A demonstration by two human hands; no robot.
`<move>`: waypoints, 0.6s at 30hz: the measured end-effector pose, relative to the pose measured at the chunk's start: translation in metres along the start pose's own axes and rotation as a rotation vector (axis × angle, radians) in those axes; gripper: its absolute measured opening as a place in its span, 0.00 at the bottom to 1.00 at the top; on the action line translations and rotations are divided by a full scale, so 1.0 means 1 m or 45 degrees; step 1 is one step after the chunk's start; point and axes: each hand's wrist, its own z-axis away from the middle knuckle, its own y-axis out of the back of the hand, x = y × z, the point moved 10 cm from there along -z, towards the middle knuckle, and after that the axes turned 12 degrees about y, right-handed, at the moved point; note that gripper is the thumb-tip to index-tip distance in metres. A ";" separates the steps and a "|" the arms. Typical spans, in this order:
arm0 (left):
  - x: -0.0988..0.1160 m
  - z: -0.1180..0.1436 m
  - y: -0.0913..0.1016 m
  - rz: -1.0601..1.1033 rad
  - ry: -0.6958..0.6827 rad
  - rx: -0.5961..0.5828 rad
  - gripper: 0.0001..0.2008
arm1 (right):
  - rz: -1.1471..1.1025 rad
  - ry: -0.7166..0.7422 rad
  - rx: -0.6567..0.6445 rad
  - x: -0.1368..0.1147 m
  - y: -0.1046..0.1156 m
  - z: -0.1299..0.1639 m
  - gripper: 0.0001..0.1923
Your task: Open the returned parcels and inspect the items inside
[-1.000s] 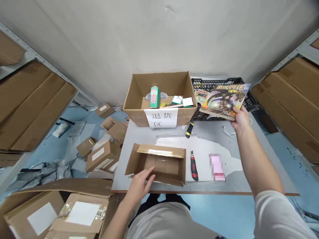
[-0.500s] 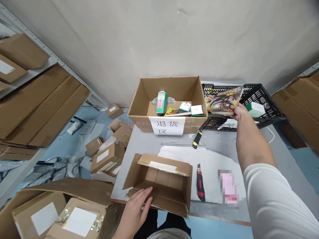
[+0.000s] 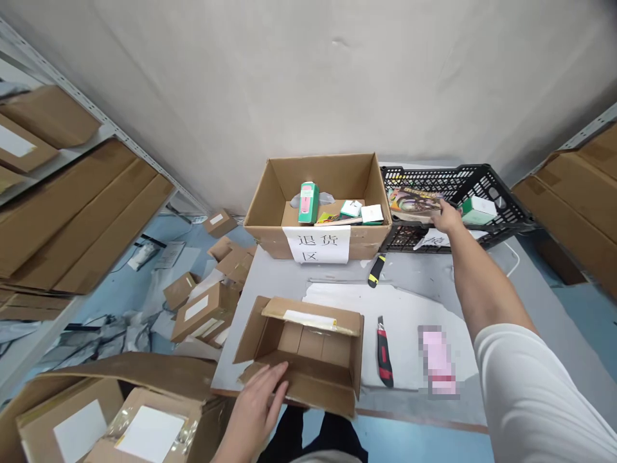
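Note:
My right hand (image 3: 447, 217) reaches into the black plastic crate (image 3: 486, 193) and grips the right edge of a book (image 3: 415, 204) with a colourful cover. The book lies low at the crate's left side, tilted. Just right of my hand stands a green-and-white box (image 3: 479, 210) in the same crate. My left hand (image 3: 263, 392) rests on the near flap of an open cardboard box (image 3: 315, 341), its fingers stretched out and the thumb apart. No contents show inside that box.
A larger carton (image 3: 265, 241) with a paper sign holds small green-and-white boxes. A red-and-black utility knife (image 3: 384, 354), a yellow-and-black knife (image 3: 376, 271) and a blurred pink item (image 3: 438, 360) lie on the table. Cartons (image 3: 207, 308) crowd the floor at left.
My right hand has lowered the book into the crate, so it tilts flatter now. My left hand stays at the box flap, and the view has shifted slightly.

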 end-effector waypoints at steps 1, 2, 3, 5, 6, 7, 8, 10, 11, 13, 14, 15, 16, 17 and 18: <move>0.000 0.000 0.001 0.000 0.002 0.000 0.15 | 0.032 0.000 0.004 -0.004 0.009 0.007 0.25; -0.001 0.000 0.003 0.001 0.003 -0.004 0.15 | 0.053 0.003 0.033 -0.009 0.020 0.015 0.26; -0.004 0.000 0.004 0.003 0.024 -0.008 0.15 | 0.058 0.020 0.077 -0.016 0.031 0.026 0.27; -0.016 0.001 0.007 0.005 0.078 -0.023 0.15 | 0.004 0.115 0.134 -0.037 0.045 0.054 0.29; -0.025 0.001 0.010 0.004 0.120 -0.013 0.16 | -0.056 0.182 0.128 -0.050 0.047 0.073 0.31; -0.035 0.002 0.016 0.012 0.159 0.031 0.16 | -0.141 0.250 0.090 -0.063 0.044 0.096 0.32; -0.048 0.003 0.022 0.029 0.205 0.076 0.17 | -0.235 0.282 0.066 -0.073 0.041 0.123 0.32; -0.080 0.008 0.035 0.115 0.341 0.201 0.20 | -0.447 0.300 -0.033 -0.090 0.024 0.187 0.29; -0.100 0.010 0.038 0.187 0.431 0.245 0.21 | -0.553 0.270 -0.104 -0.096 0.010 0.222 0.28; -0.145 0.017 0.031 0.381 0.649 0.282 0.21 | -0.703 0.134 -0.225 -0.101 -0.022 0.295 0.28; -0.166 0.021 0.020 0.495 0.762 0.261 0.20 | -0.774 0.055 -0.293 -0.104 -0.042 0.330 0.28; -0.184 0.023 0.003 0.619 0.858 0.193 0.20 | -0.803 -0.031 -0.362 -0.107 -0.062 0.364 0.28; -0.197 0.024 -0.019 0.752 0.923 0.077 0.20 | -0.796 -0.103 -0.451 -0.110 -0.082 0.395 0.29; -0.203 0.024 -0.042 0.874 0.951 -0.066 0.21 | -0.783 -0.162 -0.531 -0.115 -0.102 0.422 0.30; -0.202 0.023 -0.064 0.976 0.929 -0.209 0.21 | -0.773 -0.186 -0.594 -0.123 -0.119 0.443 0.32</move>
